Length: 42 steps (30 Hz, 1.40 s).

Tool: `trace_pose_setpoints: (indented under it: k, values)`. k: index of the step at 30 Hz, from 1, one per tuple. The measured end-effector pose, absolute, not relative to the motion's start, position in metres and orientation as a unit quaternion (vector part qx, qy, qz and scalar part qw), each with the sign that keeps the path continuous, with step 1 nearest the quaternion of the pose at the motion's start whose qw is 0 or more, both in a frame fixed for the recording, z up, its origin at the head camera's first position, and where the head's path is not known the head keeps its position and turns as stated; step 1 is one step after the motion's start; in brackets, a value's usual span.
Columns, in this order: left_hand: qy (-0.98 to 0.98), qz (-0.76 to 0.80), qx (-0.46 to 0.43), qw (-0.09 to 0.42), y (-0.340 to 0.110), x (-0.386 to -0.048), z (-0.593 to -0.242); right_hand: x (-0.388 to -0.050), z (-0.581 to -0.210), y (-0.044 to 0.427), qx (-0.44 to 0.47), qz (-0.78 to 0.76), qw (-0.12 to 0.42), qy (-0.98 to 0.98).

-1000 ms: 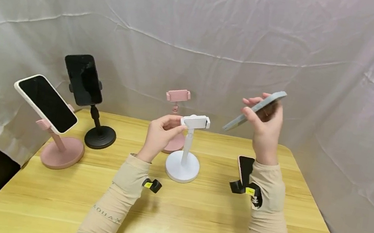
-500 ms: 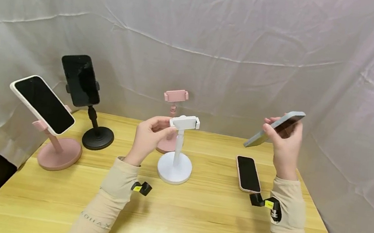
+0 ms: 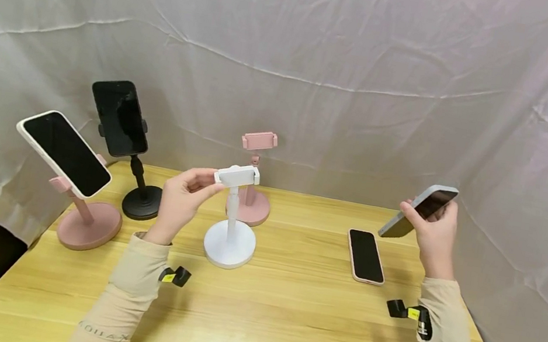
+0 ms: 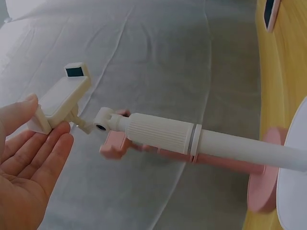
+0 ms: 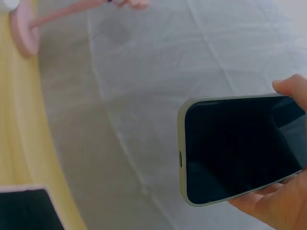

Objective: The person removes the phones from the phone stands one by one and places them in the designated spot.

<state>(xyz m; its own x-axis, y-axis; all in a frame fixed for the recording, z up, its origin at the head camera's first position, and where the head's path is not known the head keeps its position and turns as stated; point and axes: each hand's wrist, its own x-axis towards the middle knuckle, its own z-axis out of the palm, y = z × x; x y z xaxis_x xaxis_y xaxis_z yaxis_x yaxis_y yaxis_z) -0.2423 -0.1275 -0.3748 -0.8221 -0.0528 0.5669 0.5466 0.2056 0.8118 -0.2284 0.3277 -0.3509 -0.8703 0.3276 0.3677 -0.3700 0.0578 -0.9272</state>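
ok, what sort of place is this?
Probably a staged recording booth rather than a lived-in room: creased grey cloth hangs behind and beside a wood-grain table, and the person wears small black wrist cameras.

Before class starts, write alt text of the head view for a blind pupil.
A person's left hand pinches the clamp of a white phone stand; the right hand holds a grey-cased phone. A pink-cased phone lies on the table. At left, a pink stand holds a white-cased phone, a black stand a black phone; a rear pink stand holds none.
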Motion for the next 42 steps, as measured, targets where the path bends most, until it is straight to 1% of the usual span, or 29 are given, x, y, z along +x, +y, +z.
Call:
trace_pose_setpoints:
  k: [3,8,13,22,24,29,37,42]
  values:
    - [-0.741,-0.601,-0.162,0.253,-0.139,-0.244,-0.375,-0.229,-0.359,0.337,-0.029,0.640,0.251,-0.726]
    - [-0.738,-0.603,-0.158,0.257,-0.157,-0.251,-0.376,-0.232,-0.372,0.357,-0.114,0.517,0.236,-0.815]
    - [-0.744,-0.598,-0.156,0.253,-0.169,-0.258,-0.375,-0.234,-0.382,0.372,-0.148,0.447,0.206,-0.858]
    - [-0.742,-0.599,-0.151,0.259,-0.188,-0.267,-0.373,-0.244,-0.409,0.396,-0.130,0.387,0.127,-0.904]
    - [-0.740,-0.604,-0.144,0.259,-0.191,-0.269,-0.372,-0.247,-0.417,0.400,-0.133,0.375,0.115,-0.910]
    - [-0.734,-0.604,-0.135,0.278,-0.200,-0.278,-0.374,-0.256,-0.432,0.409,-0.138,0.340,0.087,-0.926]
    - [-0.741,-0.594,-0.105,0.295,-0.210,-0.293,-0.377,-0.265,-0.445,0.418,-0.139,0.301,0.043,-0.942]
    - [-0.751,-0.579,-0.082,0.307,-0.215,-0.303,-0.376,-0.269,-0.457,0.422,-0.118,0.270,0.024,-0.955]
